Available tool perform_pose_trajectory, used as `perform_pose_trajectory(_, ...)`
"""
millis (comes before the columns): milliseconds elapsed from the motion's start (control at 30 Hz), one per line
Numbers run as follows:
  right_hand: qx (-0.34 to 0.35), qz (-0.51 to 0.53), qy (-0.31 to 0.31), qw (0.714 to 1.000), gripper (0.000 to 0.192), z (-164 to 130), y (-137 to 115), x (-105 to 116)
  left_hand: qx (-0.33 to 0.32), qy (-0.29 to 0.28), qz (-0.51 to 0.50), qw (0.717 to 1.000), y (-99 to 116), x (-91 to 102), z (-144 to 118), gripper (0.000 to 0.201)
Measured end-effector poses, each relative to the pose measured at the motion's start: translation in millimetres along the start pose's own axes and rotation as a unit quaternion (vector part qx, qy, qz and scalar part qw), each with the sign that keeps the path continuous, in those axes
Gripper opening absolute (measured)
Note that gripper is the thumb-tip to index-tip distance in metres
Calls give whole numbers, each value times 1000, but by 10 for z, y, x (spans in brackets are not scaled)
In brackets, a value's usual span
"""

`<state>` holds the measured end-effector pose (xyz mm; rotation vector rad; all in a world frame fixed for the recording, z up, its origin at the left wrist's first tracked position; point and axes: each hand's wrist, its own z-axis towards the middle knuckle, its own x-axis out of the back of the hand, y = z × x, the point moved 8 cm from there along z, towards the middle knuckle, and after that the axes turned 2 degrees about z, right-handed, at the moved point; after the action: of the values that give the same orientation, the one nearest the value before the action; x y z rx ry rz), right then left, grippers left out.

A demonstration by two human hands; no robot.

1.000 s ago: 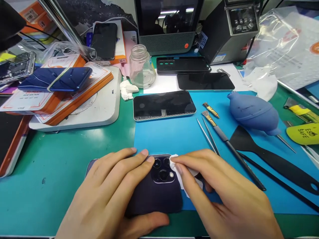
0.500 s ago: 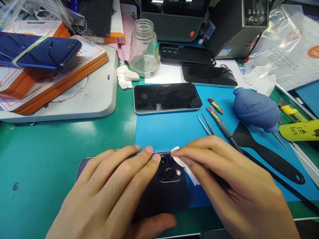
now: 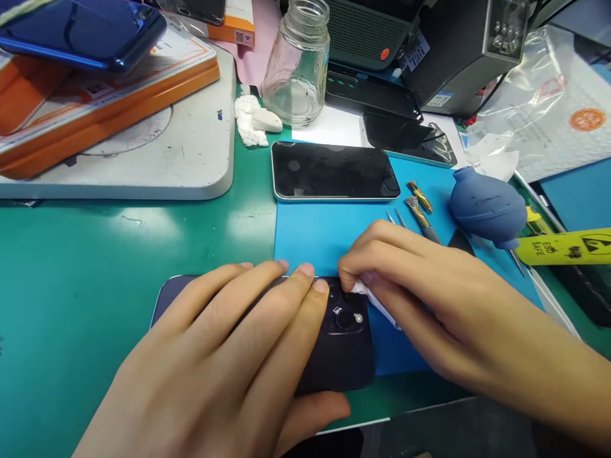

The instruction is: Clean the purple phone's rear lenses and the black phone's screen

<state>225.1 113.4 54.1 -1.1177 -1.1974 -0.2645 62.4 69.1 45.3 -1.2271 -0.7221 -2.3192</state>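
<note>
A dark purple phone [image 3: 341,356] lies face down at the near edge of the bench, camera lenses [image 3: 344,316] showing. My left hand [image 3: 229,362] lies flat over its back, fingers spread and thumb hooked on the near side, holding it down. My right hand [image 3: 429,299] pinches a small white wipe [image 3: 377,302] and presses it against the upper right of the camera block. Part of the wipe is hidden under my fingers.
Another phone [image 3: 334,170] lies screen up on the blue mat [image 3: 315,235]. Right of it are brass brushes [image 3: 419,198], tweezers, a blue air blower [image 3: 484,207] and a yellow ESD tool [image 3: 568,247]. A glass jar [image 3: 298,63], white pad [image 3: 143,152] and orange boxes [image 3: 105,83] stand behind.
The view has shifted closer and lower. My right hand has pushed the wipe farther over the lenses, and my left fingers slid slightly toward the camera block.
</note>
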Motion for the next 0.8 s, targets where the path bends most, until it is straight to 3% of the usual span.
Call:
perform_pose_trajectory(200, 30, -43, -32, 998, 19, 112, -57, 1, 17, -15, 20, 1000, -15, 1, -3, 44)
perform_pose_trajectory(467, 16, -3, 10, 1000, 20, 86, -34, 65, 22, -21, 29, 999, 0, 3, 19, 49)
perform_pose_trajectory(600, -101, 91, 49, 990, 18, -39, 73, 99, 19, -21, 27, 999, 3, -5, 9, 49)
perform_pose_trajectory(800, -285, 245, 60, 925, 16, -339, 229, 17, 17, -17, 20, 1000, -7, -40, -9, 49)
